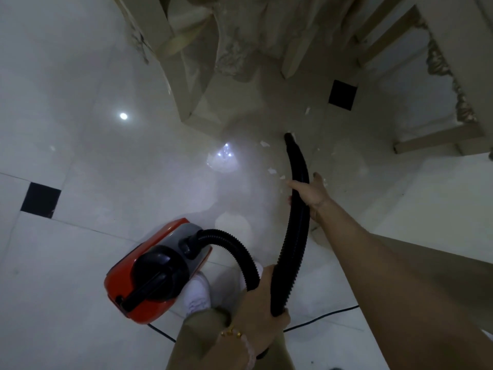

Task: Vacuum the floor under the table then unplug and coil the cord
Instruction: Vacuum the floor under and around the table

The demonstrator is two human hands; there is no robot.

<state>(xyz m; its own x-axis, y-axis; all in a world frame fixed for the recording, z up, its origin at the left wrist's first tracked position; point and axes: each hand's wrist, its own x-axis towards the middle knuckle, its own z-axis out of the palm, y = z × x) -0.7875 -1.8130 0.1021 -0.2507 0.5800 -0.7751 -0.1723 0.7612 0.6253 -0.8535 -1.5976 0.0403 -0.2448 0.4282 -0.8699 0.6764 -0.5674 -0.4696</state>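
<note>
We note red-and-grey vacuum [157, 273] on white floor [66, 102], ribbed black hose [298, 209] arching to nozzle [289, 138] among paper scraps [272, 170]. Left hand [264, 311] fingers wrapped round hose bend; right hand [310, 193] fingers clasping hose nearer nozzle. Cord [320, 320] partly hidden behind arm. Worktop [240, 36] cropped, hazy.
</note>
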